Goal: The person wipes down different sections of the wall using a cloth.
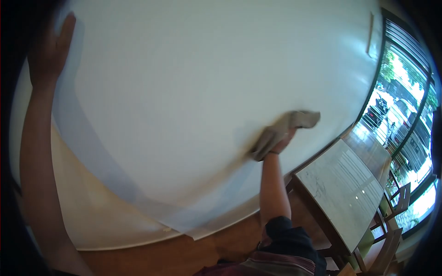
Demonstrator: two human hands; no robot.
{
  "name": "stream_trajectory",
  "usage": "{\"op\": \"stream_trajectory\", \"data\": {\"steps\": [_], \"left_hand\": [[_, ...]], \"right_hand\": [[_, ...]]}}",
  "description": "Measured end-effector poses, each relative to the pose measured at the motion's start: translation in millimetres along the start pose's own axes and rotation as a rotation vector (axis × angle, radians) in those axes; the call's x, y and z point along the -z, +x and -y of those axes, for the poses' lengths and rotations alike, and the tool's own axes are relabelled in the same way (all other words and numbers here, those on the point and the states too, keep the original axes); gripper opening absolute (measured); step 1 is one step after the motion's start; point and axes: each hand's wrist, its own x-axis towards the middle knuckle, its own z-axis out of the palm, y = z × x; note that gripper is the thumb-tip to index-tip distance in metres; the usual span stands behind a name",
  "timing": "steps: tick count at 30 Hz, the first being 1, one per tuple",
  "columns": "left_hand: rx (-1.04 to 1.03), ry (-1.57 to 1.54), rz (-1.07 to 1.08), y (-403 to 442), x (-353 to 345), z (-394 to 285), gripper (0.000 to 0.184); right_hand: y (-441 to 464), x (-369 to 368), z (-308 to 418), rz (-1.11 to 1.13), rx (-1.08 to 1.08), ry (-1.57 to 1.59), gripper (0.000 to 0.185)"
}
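My right hand (284, 141) presses a grey-brown cloth (275, 130) against the pale wall (193, 83). The cloth is slightly blurred and covers most of the fingers, with one end spreading out to the right. High at the left edge, my left hand (48, 57) rests by the same wall with nothing in it. Its thumb stands apart and points up, while the other fingers fade into the dark rim of the view.
A marble-topped table (340, 186) stands at the lower right against the wall, with wooden chairs (386, 250) beside it. Large windows (405, 101) line the far right. A brown floor (152, 260) runs below the wall. A narrow strip (370, 34) is on the wall at upper right.
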Motion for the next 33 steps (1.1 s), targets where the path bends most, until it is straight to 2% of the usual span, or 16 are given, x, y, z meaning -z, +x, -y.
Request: {"op": "stream_trajectory", "data": {"steps": [1, 2, 3, 5, 7, 9, 10, 11, 12, 14, 18, 20, 24, 28, 31, 33], "left_hand": [[0.010, 0.014, 0.043, -2, 4, 2, 0.044], [0.020, 0.025, 0.091, -2, 7, 2, 0.043], [-0.007, -0.011, 0.046, 0, 11, 1, 0.043], [-0.009, 0.016, 0.039, 2, 12, 4, 0.042], [-0.002, 0.049, 0.041, 1, 14, 7, 0.042], [0.001, -0.015, 0.059, 3, 17, 7, 0.042], [0.012, -0.020, 0.041, 4, 19, 7, 0.042], [0.007, -0.037, 0.055, 3, 20, 7, 0.042], [0.001, -0.054, 0.069, 2, 22, 7, 0.042], [0.004, -0.040, 0.076, 0, 24, 8, 0.042], [0.011, -0.092, 0.095, 1, 27, 7, 0.042], [0.015, -0.068, 0.118, -1, 28, 11, 0.042], [0.042, -0.027, 0.187, -1, 29, 12, 0.043], [0.055, 0.007, 0.181, 1, 28, 4, 0.043], [0.185, -0.033, 0.112, 16, 18, -12, 0.038], [0.244, 0.144, 0.093, 39, 3, -27, 0.036]], "right_hand": [[-15, -10, 22, -0.014, 0.081, 0.360, 0.054], [-31, -20, 52, 0.035, 0.174, 0.403, 0.058], [-47, -27, 91, 0.082, 0.392, -0.024, 0.064], [-87, -44, 160, 0.102, 0.585, -0.264, 0.075], [-117, -43, 210, 0.397, 0.803, -0.216, 0.064], [-148, -41, 235, 0.664, 1.032, -0.158, 0.078], [-162, -40, 240, 0.764, 1.185, -0.136, 0.075], [-171, -38, 241, 0.852, 1.281, -0.017, 0.077], [-174, -43, 247, 0.759, 1.445, 0.032, 0.080], [-164, -41, 254, 0.982, 1.440, 0.174, 0.061], [-88, -59, 270, 1.105, 1.557, 0.149, 0.051], [-38, -65, 281, 0.928, 1.624, 0.111, 0.056], [92, -69, 307, 0.653, 1.599, -0.070, 0.056], [261, -72, 310, 0.176, 1.442, -0.103, 0.057], [395, -67, 280, -0.081, 1.228, -0.328, 0.048], [481, -68, 237, -0.163, 1.139, -0.342, 0.049]]}}
